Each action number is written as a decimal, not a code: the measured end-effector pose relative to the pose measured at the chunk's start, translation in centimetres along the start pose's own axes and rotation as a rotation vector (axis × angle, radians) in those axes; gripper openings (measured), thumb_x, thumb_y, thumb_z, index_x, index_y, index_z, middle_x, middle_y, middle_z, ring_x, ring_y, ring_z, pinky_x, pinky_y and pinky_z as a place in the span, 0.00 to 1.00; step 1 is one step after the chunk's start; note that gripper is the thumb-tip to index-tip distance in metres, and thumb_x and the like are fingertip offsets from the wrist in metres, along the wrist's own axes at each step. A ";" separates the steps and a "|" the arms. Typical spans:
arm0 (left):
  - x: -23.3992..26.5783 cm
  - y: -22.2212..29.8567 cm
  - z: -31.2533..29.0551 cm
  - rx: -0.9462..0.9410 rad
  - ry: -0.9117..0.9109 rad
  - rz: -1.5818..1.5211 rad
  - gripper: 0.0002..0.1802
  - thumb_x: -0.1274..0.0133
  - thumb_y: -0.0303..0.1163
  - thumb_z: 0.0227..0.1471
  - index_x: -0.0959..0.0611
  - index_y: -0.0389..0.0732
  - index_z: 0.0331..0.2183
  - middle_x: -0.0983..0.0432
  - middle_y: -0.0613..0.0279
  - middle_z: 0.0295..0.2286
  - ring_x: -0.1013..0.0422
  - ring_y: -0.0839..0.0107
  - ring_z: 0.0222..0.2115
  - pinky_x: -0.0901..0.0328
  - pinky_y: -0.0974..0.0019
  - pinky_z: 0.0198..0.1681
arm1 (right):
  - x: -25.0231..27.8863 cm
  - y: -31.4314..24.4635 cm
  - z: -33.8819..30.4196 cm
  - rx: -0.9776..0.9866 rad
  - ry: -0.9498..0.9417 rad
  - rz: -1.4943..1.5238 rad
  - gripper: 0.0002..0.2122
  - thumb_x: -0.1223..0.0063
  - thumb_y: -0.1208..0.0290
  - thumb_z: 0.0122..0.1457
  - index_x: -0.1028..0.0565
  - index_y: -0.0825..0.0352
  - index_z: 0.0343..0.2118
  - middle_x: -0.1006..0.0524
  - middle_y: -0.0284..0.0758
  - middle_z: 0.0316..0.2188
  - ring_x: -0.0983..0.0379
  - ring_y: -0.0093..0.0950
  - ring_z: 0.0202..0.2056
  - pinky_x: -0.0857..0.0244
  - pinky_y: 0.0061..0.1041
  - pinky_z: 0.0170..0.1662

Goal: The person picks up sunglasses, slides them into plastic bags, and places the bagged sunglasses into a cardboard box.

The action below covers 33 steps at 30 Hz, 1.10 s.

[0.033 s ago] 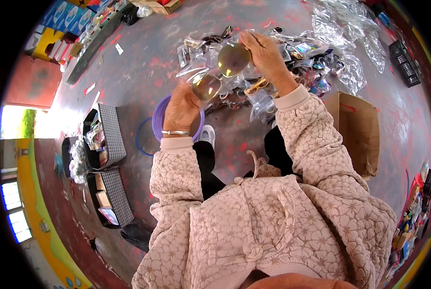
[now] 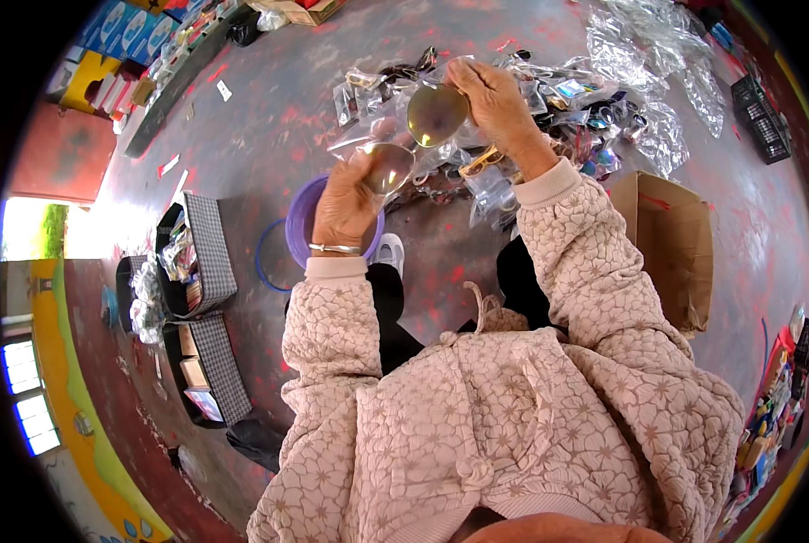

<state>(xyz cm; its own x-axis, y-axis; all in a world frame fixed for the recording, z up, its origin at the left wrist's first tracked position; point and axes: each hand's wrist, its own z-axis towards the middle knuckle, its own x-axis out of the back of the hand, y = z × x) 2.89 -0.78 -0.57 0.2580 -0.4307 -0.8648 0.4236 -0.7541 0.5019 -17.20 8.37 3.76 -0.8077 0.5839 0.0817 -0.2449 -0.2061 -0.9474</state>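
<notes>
A pair of sunglasses with round mirrored lenses (image 2: 436,113) is held up between both hands, partly inside a clear plastic bag (image 2: 368,140). My left hand (image 2: 346,204), with a silver bangle on the wrist, grips the lower lens and the bag. My right hand (image 2: 495,100) pinches the upper lens end. Below and beyond the hands lies a heap of bagged sunglasses (image 2: 558,100) on the grey floor.
A purple bowl (image 2: 300,222) and a blue ring sit under my left hand. An open cardboard box (image 2: 671,244) stands at the right. Checked fabric bins (image 2: 201,253) with packets are at the left. Crumpled clear bags (image 2: 644,54) lie at the far right; coloured boxes line the top left.
</notes>
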 end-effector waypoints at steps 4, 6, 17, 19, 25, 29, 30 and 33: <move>0.4 -0.4 -0.2 -0.009 0.126 0.058 0.13 0.50 0.23 0.48 0.28 0.29 0.39 0.28 0.48 0.38 0.28 0.63 0.38 0.31 0.62 0.43 | -0.1 0.4 0.3 -0.088 0.029 -0.073 0.16 0.53 0.61 0.56 0.26 0.72 0.25 0.32 0.27 0.14 0.40 0.15 0.19 0.45 0.18 0.22; 0.4 -0.3 -0.1 -0.035 0.174 0.053 0.10 0.50 0.21 0.48 0.26 0.30 0.36 0.25 0.52 0.34 0.27 0.66 0.35 0.29 0.62 0.41 | 0.6 0.4 0.4 -0.149 -0.002 -0.162 0.15 0.52 0.62 0.55 0.26 0.72 0.25 0.33 0.27 0.13 0.40 0.14 0.17 0.46 0.19 0.20; 1.8 -1.0 0.9 -0.195 0.245 0.191 0.08 0.50 0.21 0.47 0.25 0.42 0.33 0.28 0.70 0.27 0.32 0.78 0.27 0.40 0.76 0.23 | 3.3 4.2 0.0 0.250 0.113 -0.056 0.12 0.55 0.61 0.58 0.28 0.65 0.33 0.28 0.29 0.22 0.33 0.17 0.24 0.40 0.15 0.28; 2.3 -0.1 0.5 -0.222 0.219 0.241 0.08 0.50 0.21 0.47 0.26 0.43 0.33 0.28 0.69 0.28 0.32 0.77 0.28 0.39 0.75 0.24 | 2.5 3.3 0.4 -0.296 -0.187 0.449 0.19 0.50 0.53 0.52 0.27 0.64 0.38 0.26 0.33 0.25 0.29 0.22 0.29 0.36 0.20 0.31; 3.5 -1.1 1.8 -0.124 -0.039 0.202 0.19 0.51 0.24 0.50 0.30 0.34 0.45 0.34 0.54 0.47 0.37 0.63 0.48 0.36 0.61 0.49 | 4.7 1.0 -1.3 -0.287 -0.135 0.475 0.09 0.44 0.68 0.48 0.24 0.71 0.24 0.26 0.35 0.16 0.30 0.22 0.15 0.42 0.19 0.15; 1.2 -3.7 1.6 -0.088 -0.101 0.178 0.24 0.52 0.29 0.51 0.35 0.33 0.50 0.45 0.51 0.53 0.48 0.59 0.55 0.42 0.58 0.55 | 8.8 2.8 -4.2 -0.149 0.042 0.499 0.09 0.45 0.70 0.49 0.24 0.72 0.26 0.25 0.35 0.18 0.29 0.22 0.17 0.39 0.18 0.18; 1.1 -4.5 1.8 0.024 -0.149 0.204 0.25 0.53 0.29 0.51 0.36 0.33 0.50 0.45 0.50 0.53 0.48 0.59 0.55 0.42 0.59 0.54 | 11.0 3.5 -5.3 -0.119 0.100 0.537 0.09 0.45 0.70 0.49 0.25 0.72 0.27 0.25 0.34 0.19 0.29 0.21 0.18 0.37 0.18 0.19; 0.7 -5.8 1.0 0.253 -0.130 0.306 0.25 0.55 0.29 0.53 0.38 0.33 0.52 0.44 0.49 0.53 0.44 0.56 0.53 0.38 0.62 0.51 | 19.4 3.0 -11.0 -0.187 0.359 0.452 0.10 0.45 0.68 0.50 0.25 0.70 0.31 0.25 0.33 0.21 0.29 0.19 0.20 0.34 0.18 0.23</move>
<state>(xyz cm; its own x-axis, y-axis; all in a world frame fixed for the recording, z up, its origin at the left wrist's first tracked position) -0.24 2.80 -4.07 0.2202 -0.7010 -0.6784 0.1134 -0.6723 0.7315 -27.71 27.75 -0.91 -0.5700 0.7063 -0.4199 0.2051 -0.3726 -0.9051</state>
